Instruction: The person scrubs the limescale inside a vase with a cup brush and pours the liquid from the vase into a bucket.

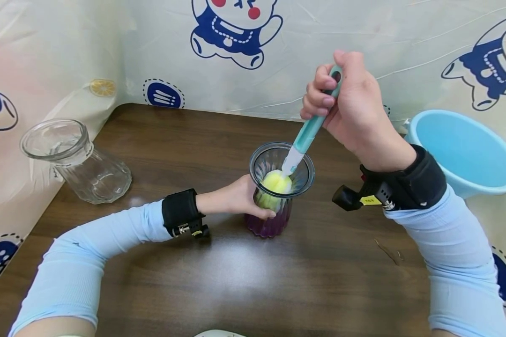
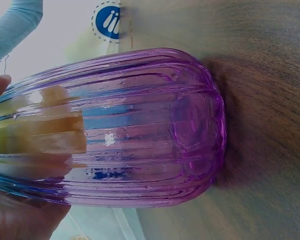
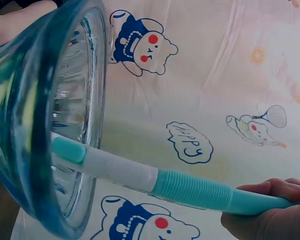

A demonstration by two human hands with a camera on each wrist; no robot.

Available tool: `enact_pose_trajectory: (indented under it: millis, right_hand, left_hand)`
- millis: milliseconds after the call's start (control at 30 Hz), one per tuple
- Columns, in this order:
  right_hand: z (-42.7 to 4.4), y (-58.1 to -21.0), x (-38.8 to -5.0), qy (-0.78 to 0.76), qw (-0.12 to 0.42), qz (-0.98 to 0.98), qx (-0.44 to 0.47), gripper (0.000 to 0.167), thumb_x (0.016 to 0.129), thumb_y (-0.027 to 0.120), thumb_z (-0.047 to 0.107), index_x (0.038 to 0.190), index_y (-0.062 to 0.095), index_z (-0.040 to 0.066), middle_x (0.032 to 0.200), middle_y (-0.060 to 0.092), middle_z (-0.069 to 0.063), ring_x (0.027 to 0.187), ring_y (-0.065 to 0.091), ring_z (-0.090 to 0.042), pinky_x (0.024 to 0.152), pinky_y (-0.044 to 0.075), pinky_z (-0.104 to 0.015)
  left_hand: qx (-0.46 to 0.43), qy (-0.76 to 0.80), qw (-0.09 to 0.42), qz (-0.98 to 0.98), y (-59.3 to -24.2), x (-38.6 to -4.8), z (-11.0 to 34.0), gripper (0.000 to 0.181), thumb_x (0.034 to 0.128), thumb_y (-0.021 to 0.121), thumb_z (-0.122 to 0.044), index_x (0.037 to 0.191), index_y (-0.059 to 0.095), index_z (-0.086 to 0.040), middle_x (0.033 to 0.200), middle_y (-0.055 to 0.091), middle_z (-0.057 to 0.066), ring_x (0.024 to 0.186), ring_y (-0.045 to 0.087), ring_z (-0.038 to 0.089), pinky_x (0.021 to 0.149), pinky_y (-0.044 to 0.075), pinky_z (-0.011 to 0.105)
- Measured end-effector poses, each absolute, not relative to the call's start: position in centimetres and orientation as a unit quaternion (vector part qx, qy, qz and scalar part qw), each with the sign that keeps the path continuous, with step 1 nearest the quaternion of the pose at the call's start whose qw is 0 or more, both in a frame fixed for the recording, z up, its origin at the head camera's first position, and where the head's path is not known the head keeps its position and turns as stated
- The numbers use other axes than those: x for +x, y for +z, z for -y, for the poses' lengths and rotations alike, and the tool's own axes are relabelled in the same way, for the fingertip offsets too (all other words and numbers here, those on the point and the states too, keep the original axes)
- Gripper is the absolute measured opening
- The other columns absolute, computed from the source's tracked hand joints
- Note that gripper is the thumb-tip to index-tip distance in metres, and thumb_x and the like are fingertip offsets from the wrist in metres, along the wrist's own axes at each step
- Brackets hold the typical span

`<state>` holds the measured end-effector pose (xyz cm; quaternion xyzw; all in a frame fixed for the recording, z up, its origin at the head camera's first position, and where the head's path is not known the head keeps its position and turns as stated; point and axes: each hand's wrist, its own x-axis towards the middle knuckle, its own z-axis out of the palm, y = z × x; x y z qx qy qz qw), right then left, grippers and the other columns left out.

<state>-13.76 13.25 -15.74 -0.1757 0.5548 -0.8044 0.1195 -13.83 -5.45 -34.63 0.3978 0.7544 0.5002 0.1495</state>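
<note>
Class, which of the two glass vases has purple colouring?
The vase in the person's left hand, with the sponge brush inserted: its lower part is purple. The other vase, standing apart, is clear.

In the left hand point(image 1: 241, 196) we saw a glass vase point(image 2: 150, 130), shiny and ridged. The brush point(image 1: 313, 126) in the right hand point(image 1: 349, 98) looked like plastic, with bumpy rings between the grip and the vase. Under the grips, we saw a smooth, shiny wood-look table point(image 1: 194, 290). Behind both grips, the sleeves point(image 1: 464, 252) were dull, soft-looking cloth.
</note>
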Motion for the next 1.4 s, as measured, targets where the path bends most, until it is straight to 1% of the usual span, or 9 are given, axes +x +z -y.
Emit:
enact_pose_trajectory:
  millis: [233,433,567,667,833,967,1167,1333,1400]
  right_hand:
    - [-13.0,-16.5,-13.4,-0.822,0.096,-0.534,-0.172,0.045,0.099,0.014,0.024,0.059,0.029,0.009,0.050,0.029,0.000,0.049,0.021,-0.017,0.055,0.025,-0.027]
    - [-12.0,-18.4,-13.0,-0.813,0.087,-0.555,-0.152,0.044,0.098,0.013,0.021,0.059,0.028,0.010,0.051,0.026,0.000,0.049,0.023,-0.016,0.055,0.026,-0.027]
    - [-11.4,-20.0,-12.9,-0.790,0.076,-0.589,-0.153,0.042,0.098,0.013,0.021,0.061,0.028,0.010,0.052,0.027,0.001,0.049,0.025,-0.015,0.056,0.027,-0.027]
    - [-11.0,-21.1,-12.8,-0.777,0.087,-0.602,-0.164,0.040,0.098,0.012,0.021,0.063,0.028,0.010,0.054,0.027,0.001,0.051,0.026,-0.015,0.058,0.026,-0.026]
    - [-10.7,-22.1,-12.6,-0.766,0.109,-0.608,-0.177,0.039,0.099,0.010,0.022,0.065,0.026,0.008,0.056,0.026,-0.001,0.053,0.027,-0.015,0.059,0.026,-0.026]
    - [-10.8,-22.1,-12.5,-0.771,0.106,-0.603,-0.175,0.039,0.099,0.012,0.023,0.066,0.026,0.008,0.057,0.026,-0.001,0.053,0.027,-0.015,0.058,0.026,-0.026]
    - [-11.2,-21.4,-12.5,-0.779,0.091,-0.599,-0.163,0.038,0.097,0.012,0.020,0.064,0.027,0.010,0.056,0.026,0.000,0.052,0.026,-0.015,0.059,0.026,-0.026]
    - [-11.8,-20.0,-12.1,-0.784,0.061,-0.591,-0.182,0.040,0.098,0.012,0.019,0.062,0.028,0.011,0.053,0.027,0.000,0.051,0.025,-0.017,0.059,0.028,-0.028]
    - [-12.2,-19.3,-12.0,-0.791,0.056,-0.578,-0.192,0.042,0.098,0.012,0.020,0.061,0.029,0.011,0.053,0.027,0.000,0.051,0.024,-0.018,0.059,0.028,-0.028]
  left_hand:
    - [0.397,0.498,0.146,-0.757,-34.6,-13.8,5.6,0.074,0.0658,0.079,-0.015,0.125,0.036,-0.003,0.112,0.052,0.007,0.102,0.047,0.014,0.092,0.039,0.030]
    - [0.405,0.497,0.126,-0.757,-34.7,-13.9,5.5,0.064,0.0646,0.079,-0.011,0.115,0.041,-0.002,0.102,0.054,0.007,0.093,0.049,0.013,0.085,0.041,0.027]
    - [0.413,0.494,0.108,-0.757,-34.7,-13.9,5.3,0.071,0.0637,0.080,-0.011,0.120,0.038,0.002,0.105,0.054,0.010,0.095,0.049,0.014,0.087,0.041,0.027]
    - [0.413,0.492,0.102,-0.760,-34.7,-13.8,5.3,0.075,0.0636,0.080,-0.011,0.123,0.036,0.003,0.108,0.054,0.012,0.098,0.049,0.016,0.089,0.040,0.027]
    - [0.411,0.498,0.116,-0.755,-34.7,-13.9,5.2,0.070,0.0641,0.080,-0.010,0.119,0.038,0.002,0.104,0.055,0.009,0.096,0.050,0.015,0.086,0.042,0.027]
    - [0.413,0.500,0.123,-0.751,-34.8,-14.0,5.2,0.071,0.0646,0.079,-0.010,0.120,0.037,0.001,0.104,0.055,0.008,0.096,0.050,0.015,0.085,0.043,0.027]
    - [0.421,0.492,0.103,-0.755,-35.0,-14.0,5.2,0.077,0.0644,0.080,-0.012,0.124,0.034,0.004,0.108,0.053,0.012,0.099,0.050,0.017,0.089,0.041,0.029]
    - [0.417,0.497,0.105,-0.754,-35.0,-14.0,5.1,0.075,0.0631,0.080,-0.011,0.121,0.035,0.002,0.109,0.051,0.011,0.100,0.049,0.016,0.092,0.039,0.028]
    - [0.415,0.500,0.109,-0.752,-35.0,-14.0,5.1,0.073,0.0628,0.081,-0.010,0.120,0.036,0.001,0.109,0.051,0.010,0.099,0.049,0.016,0.092,0.038,0.028]
